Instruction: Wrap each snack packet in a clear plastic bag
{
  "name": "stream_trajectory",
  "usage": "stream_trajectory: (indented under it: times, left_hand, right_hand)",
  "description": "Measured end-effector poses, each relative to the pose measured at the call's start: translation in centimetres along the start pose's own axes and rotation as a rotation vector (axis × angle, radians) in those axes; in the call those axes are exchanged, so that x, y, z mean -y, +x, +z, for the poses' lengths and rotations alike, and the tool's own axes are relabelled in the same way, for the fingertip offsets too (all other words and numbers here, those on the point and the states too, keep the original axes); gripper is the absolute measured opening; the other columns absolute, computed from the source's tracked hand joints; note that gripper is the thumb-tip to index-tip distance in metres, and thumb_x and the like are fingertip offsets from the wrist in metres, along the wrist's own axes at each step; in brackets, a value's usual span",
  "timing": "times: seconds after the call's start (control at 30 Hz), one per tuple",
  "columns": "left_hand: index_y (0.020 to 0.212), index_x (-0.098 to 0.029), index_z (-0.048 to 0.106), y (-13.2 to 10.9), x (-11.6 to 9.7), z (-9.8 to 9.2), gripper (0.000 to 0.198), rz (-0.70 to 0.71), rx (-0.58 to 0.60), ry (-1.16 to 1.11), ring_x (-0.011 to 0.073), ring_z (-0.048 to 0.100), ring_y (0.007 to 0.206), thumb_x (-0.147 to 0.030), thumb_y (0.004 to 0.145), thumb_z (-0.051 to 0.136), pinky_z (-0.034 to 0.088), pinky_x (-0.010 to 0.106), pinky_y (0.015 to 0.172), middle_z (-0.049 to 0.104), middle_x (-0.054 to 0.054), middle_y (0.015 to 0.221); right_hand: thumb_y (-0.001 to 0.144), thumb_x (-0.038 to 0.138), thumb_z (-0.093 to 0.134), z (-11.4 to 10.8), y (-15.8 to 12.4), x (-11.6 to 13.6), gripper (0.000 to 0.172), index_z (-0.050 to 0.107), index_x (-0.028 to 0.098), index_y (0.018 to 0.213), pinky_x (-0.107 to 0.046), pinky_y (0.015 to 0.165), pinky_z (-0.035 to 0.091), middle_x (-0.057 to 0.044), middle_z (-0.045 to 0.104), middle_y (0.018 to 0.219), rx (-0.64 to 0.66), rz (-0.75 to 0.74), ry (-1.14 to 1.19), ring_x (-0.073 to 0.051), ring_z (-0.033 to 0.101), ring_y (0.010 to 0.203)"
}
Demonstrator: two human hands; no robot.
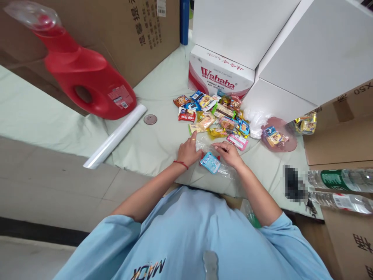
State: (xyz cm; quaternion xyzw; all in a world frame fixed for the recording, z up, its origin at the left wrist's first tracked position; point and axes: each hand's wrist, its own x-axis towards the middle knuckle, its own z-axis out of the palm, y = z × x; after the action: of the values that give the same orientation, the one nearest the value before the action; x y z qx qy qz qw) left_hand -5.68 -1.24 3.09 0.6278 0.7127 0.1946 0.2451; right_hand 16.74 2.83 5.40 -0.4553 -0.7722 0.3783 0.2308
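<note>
On the cloth-covered table, a clear plastic bag [225,170] lies near the front edge with a light blue packet [211,162] in or under it. My left hand [189,151], with a red string on its wrist, rests at the bag's left side, index finger stretched forward and the others curled low. My right hand [229,153] is at the bag's right side, its fingers bent towards the film; what they pinch, if anything, is too small to tell. Just beyond both hands lies a pile of wrapped snacks [223,112].
A red jug [96,83] and a white roll [115,136] lie left, near a round disc [150,119]. A Wahaha box [220,74] stands behind the snacks. To the right are a reddish plate [287,144] with snacks, white plastic [256,120] and bottles [346,180].
</note>
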Motion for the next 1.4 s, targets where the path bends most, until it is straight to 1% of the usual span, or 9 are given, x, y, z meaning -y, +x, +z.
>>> stream_trajectory:
  times: [0.2,0.47,0.57,0.7,0.9,1.0,1.17,1.3,1.4]
  left_hand:
    - [0.117,-0.026,0.073,1.3,1.4,1.2,0.034,-0.056,-0.001,-0.011,0.0308,0.072,0.099,-0.027,0.085,0.062,0.055,0.040,0.083,0.076,0.010,0.107]
    - [0.094,-0.019,0.074,0.8,4.9,-0.8,0.027,0.025,-0.109,-0.123,0.0281,0.061,0.110,-0.017,0.068,0.066,0.051,0.046,0.106,0.063,0.010,0.110]
    - [0.084,-0.020,0.071,-0.4,5.1,-2.3,0.013,0.041,-0.060,-0.171,0.0246,0.064,0.090,-0.020,0.073,0.065,0.056,0.044,0.092,0.066,0.007,0.093]
    - [0.089,-0.021,0.071,-2.6,2.3,-2.8,0.013,0.101,0.026,-0.263,0.0181,0.065,0.074,-0.025,0.082,0.061,0.057,0.033,0.074,0.070,0.001,0.083]
    - [0.114,-0.023,0.075,-5.7,-2.3,0.4,0.031,0.475,0.102,-0.210,0.0238,0.068,0.116,-0.018,0.092,0.053,0.054,0.043,0.102,0.075,0.008,0.122]
    - [0.131,-0.023,0.070,-6.7,-1.7,1.9,0.040,0.512,0.066,0.023,0.0282,0.063,0.128,-0.021,0.096,0.052,0.048,0.050,0.106,0.071,0.011,0.136]
    - [0.149,-0.026,0.058,-8.0,-0.2,3.0,0.057,0.587,0.025,0.155,0.0266,0.058,0.135,-0.013,0.095,0.050,0.042,0.048,0.108,0.063,0.009,0.151]
    - [0.150,-0.026,0.058,-8.2,0.1,3.6,0.058,0.578,-0.010,0.170,0.0268,0.059,0.134,-0.012,0.094,0.050,0.041,0.047,0.108,0.063,0.008,0.151]
    - [0.147,-0.023,0.061,-8.2,0.2,4.0,0.054,0.598,-0.035,0.177,0.0261,0.060,0.133,-0.012,0.096,0.048,0.041,0.046,0.107,0.063,0.008,0.151]
  right_hand:
    - [0.107,0.041,0.051,1.0,-2.0,1.9,0.038,0.076,0.026,0.131,-0.028,0.075,0.046,-0.004,0.060,0.086,0.166,-0.089,-0.121,-0.018,0.058,0.080]
    - [0.104,0.023,0.056,3.9,-4.7,2.3,0.034,0.078,0.033,0.128,-0.029,0.078,0.042,-0.006,0.067,0.095,0.331,-0.121,-0.488,-0.021,0.056,0.082]
    - [0.104,0.023,0.056,4.1,-5.0,2.1,0.034,0.077,0.033,0.129,-0.030,0.077,0.041,-0.007,0.068,0.099,0.332,-0.132,-0.557,-0.022,0.056,0.083]
    - [0.104,0.018,0.052,4.6,-4.9,1.8,0.035,0.078,0.031,0.125,-0.031,0.080,0.042,-0.007,0.068,0.100,0.331,-0.146,-0.571,-0.022,0.058,0.086]
    - [0.102,0.019,0.051,4.1,-5.7,1.6,0.032,0.077,0.024,0.118,-0.040,0.100,0.049,-0.012,0.068,0.126,0.266,-0.230,-0.293,-0.026,0.060,0.118]
    - [0.103,0.027,0.052,2.6,-7.2,1.0,0.029,0.076,0.024,0.118,-0.040,0.101,0.052,-0.011,0.071,0.123,0.232,-0.195,-0.082,-0.024,0.064,0.115]
    - [0.100,0.044,0.060,1.5,-9.5,-1.0,0.038,0.070,0.021,0.128,-0.047,0.101,0.053,-0.016,0.066,0.123,-0.251,0.176,-0.249,-0.030,0.060,0.114]
    - [0.093,0.040,0.066,1.7,-10.0,-1.3,0.026,0.072,0.020,0.108,-0.052,0.108,0.047,-0.019,0.062,0.132,-0.225,0.200,-0.341,-0.034,0.054,0.123]
    - [0.096,0.036,0.059,1.5,-9.2,-0.1,0.016,0.066,0.022,0.093,-0.038,0.087,0.054,-0.010,0.068,0.106,-0.235,0.243,-0.167,-0.025,0.064,0.093]
